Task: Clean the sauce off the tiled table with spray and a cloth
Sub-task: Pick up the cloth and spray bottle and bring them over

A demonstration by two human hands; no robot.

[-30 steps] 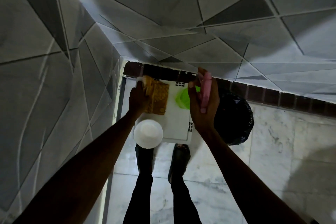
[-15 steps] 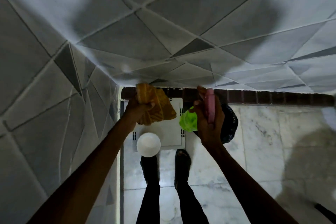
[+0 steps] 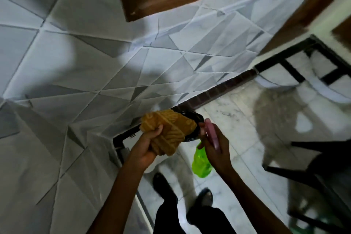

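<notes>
Cloth (image 3: 171, 130), mustard-orange with a woven pattern, sits bunched in the person's left hand (image 3: 145, 150) just below the centre of the head view. The fingers and thumb are curled round its lower left part, and the loose folds spill up and to the right above the fist.

Just to the right, the right hand (image 3: 216, 152) grips a spray bottle (image 3: 201, 163). The fingers wrap the neck. The pink spray head (image 3: 212, 136) rises above the knuckles, and the translucent green body hangs below the palm, tilted down and to the left. The two hands are near each other but apart, both held in the air over the floor.

Behind the cloth, touching its upper right edge in the picture, a black bag (image 3: 194, 119) shows as a dark glossy shape.

A tiled wall (image 3: 95, 62) of white and grey angular tiles fills the left and centre of the frame. A wooden window frame (image 3: 171, 0) with pale bars crosses the top. A strip of dark brown tiles (image 3: 218, 91) runs along the foot of the wall, from centre toward upper right.

White marble floor (image 3: 237, 119) covers the lower right. At the right edge stands a dark metal frame (image 3: 292, 66); what it carries cannot be told. At lower centre are the person's dark shoes (image 3: 165, 186) and black trousers (image 3: 190, 220). The whole picture is softened by blur.
</notes>
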